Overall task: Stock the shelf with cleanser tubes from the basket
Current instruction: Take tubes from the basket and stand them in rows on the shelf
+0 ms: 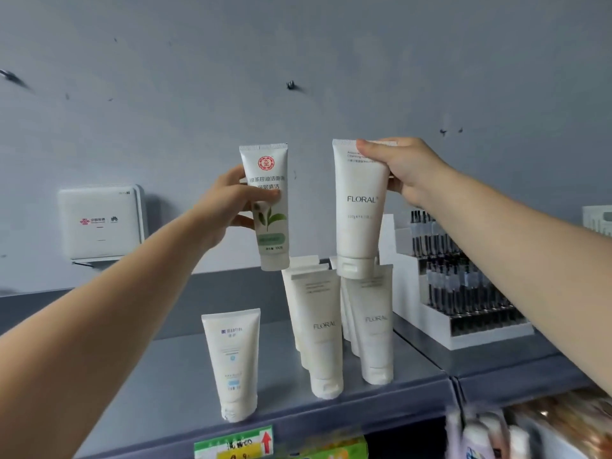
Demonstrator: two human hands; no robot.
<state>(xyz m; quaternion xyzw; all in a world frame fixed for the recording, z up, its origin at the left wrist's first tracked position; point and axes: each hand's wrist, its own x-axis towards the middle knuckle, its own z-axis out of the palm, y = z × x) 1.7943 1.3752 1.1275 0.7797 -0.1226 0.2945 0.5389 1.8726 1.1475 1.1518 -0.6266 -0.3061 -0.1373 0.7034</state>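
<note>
My left hand (pixel 228 207) grips a green-leaf tube (pixel 270 207) marked 100g, held above the shelf (pixel 159 385). My right hand (pixel 402 170) pinches a white FLORAL tube (pixel 359 210) over two rows of standing FLORAL tubes (pixel 323 329). A pale blue-label tube (pixel 233 362) stands apart.

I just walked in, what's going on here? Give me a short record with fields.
left hand: holds green-leaf tube upright, above the shelf
right hand: holds FLORAL tube by its top, cap down
standing on shelf: FLORAL rows, blue-label tube
to the right: white display rack of dark items
on wall: white box
</note>
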